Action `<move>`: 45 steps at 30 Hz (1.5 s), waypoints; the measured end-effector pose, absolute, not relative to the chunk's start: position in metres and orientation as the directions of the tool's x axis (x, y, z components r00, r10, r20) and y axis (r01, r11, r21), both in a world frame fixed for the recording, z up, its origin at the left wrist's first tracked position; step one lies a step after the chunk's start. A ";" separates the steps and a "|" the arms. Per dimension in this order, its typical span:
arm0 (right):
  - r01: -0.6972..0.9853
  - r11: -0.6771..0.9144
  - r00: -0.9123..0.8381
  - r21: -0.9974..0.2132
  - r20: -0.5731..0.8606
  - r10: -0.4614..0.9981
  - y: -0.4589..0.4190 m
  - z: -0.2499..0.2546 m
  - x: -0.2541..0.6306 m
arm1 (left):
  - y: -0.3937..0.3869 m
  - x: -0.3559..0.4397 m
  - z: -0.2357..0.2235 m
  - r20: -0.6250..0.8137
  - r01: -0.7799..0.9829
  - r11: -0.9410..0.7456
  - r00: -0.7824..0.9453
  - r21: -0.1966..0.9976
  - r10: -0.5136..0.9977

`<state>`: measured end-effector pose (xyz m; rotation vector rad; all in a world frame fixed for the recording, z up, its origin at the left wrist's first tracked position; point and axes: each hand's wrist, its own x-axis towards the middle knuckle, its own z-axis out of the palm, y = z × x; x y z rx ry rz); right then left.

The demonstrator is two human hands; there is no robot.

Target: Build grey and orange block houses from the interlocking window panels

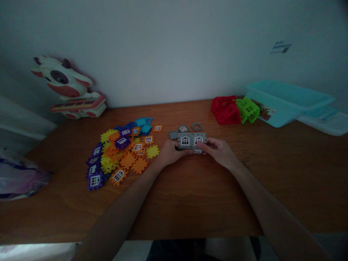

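Observation:
Between my two hands is a grey block of joined interlocking tiles [191, 140] with white window frames on its near face. My left hand [172, 153] grips its left end, the thumb lying along the lower edge. On the right end, my right hand [217, 149] is closed with its thumb pressed on the face by the right window. Another windowed grey piece shows at the bottom of the block, partly covered by my fingers. Just behind lie loose grey tiles: a plain one [173, 135], one with a white window [183, 128] and an open frame [197, 126].
A heap of purple, yellow, orange and blue tiles [127, 159] spreads to the left. Red [225, 110] and green [248, 110] assembled shapes stand back right, beside a turquoise bin [288, 98]. A cow toy keyboard [78, 105] and a plastic bag [21, 174] are at far left.

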<state>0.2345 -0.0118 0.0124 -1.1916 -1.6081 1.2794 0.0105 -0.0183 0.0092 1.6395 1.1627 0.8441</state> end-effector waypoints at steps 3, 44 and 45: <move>0.198 0.065 -0.331 -0.978 -0.004 0.944 -0.011 0.012 0.235 | -0.018 0.011 0.010 0.021 0.311 -0.123 0.313 0.942 0.950; 0.413 0.642 -0.341 -0.646 0.544 0.767 -0.015 0.025 0.256 | -0.017 -0.007 0.018 -0.087 0.246 -0.037 0.475 0.969 0.876; 0.414 0.684 -0.403 -0.601 0.553 0.729 -0.015 0.025 0.254 | -0.017 -0.008 0.019 -0.084 0.252 -0.047 0.483 0.967 0.872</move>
